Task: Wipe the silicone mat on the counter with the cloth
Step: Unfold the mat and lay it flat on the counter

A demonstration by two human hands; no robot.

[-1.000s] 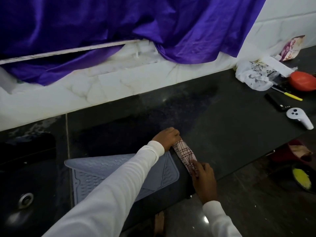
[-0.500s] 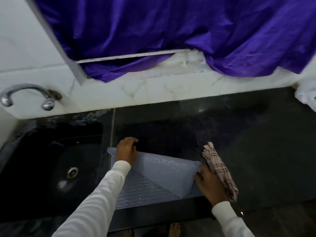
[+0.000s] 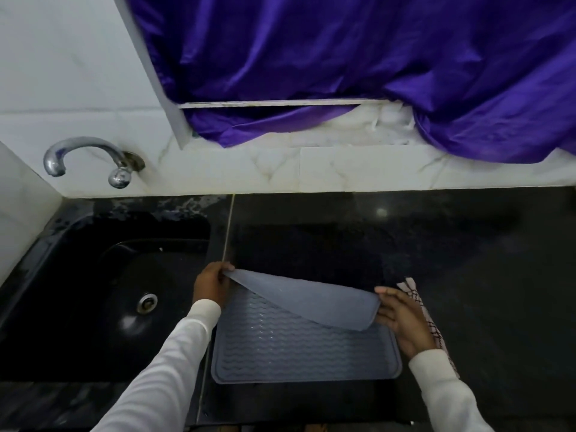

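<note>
Both hands pinch the folded mat (image 3: 299, 338), its far half hiding ridges beneath.

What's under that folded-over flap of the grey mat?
Beneath the flap lies the silicone mat's own ribbed front half. Whatever sits directly under the fold is covered.

— Where does your one view look from?
— From your head, close above the surface's (image 3: 467, 275) near edge, facing forward and down toward the wall (image 3: 343, 169).
— Any second view sharing it?
— None; this one alone.
</note>
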